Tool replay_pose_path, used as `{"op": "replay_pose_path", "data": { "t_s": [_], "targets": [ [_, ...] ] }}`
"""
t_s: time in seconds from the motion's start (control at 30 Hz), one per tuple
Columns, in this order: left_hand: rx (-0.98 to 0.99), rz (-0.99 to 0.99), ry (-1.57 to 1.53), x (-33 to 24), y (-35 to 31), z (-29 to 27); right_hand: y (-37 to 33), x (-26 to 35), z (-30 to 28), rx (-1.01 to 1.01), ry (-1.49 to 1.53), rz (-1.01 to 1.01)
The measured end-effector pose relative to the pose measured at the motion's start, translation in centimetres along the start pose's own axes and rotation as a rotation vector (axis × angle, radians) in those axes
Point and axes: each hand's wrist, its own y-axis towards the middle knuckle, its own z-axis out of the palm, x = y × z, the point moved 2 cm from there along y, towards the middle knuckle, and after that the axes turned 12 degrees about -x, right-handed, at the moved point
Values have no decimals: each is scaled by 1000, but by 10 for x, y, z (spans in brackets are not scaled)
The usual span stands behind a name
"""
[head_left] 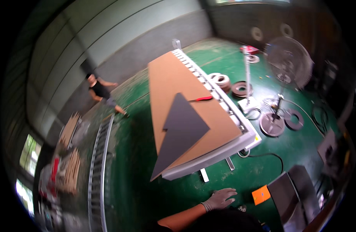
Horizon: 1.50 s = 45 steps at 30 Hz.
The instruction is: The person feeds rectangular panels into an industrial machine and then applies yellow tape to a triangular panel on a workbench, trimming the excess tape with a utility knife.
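My left hand [219, 199], in a pale glove, reaches in from the lower edge over the green floor. Its fingers are stretched out and nothing is in them. My right hand does not show. Beyond the left hand, a brown board [166, 81] covers most of a long table with a pale frame [224, 145]. On it lies a dark grey pointed panel [184, 125] with a notched side, one tip jutting past the table's near left corner. A tool with a red handle [203, 99] rests beside the panel; its far end is too blurred to name.
A pedestal fan [289, 63] and rolls of edging strip [241, 89] stand right of the table. Dark panels [297, 193] and an orange square [261, 195] are at lower right. A roller track [98, 170] and stacked wood strips [71, 170] lie left. Another person [101, 91] walks at far left.
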Motion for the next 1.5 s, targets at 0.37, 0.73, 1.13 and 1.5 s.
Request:
{"op": "replay_pose_path", "data": {
  "t_s": [0.37, 0.73, 1.13, 1.5],
  "targets": [
    [-34, -473, -1928, -35, 44, -42, -136, 323, 58, 1310, 1491, 439],
    [-232, -522, -1536, 95, 54, -101, -173, 519, 98, 1281, 734, -699],
    [-685, -411, -1113, 111, 87, -323, -169, 638, 195, 1609, 1259, 187],
    [-889, -555, -926, 104, 119, -281, -152, 648, 247, 1496, 1398, -399]
  ]
}}
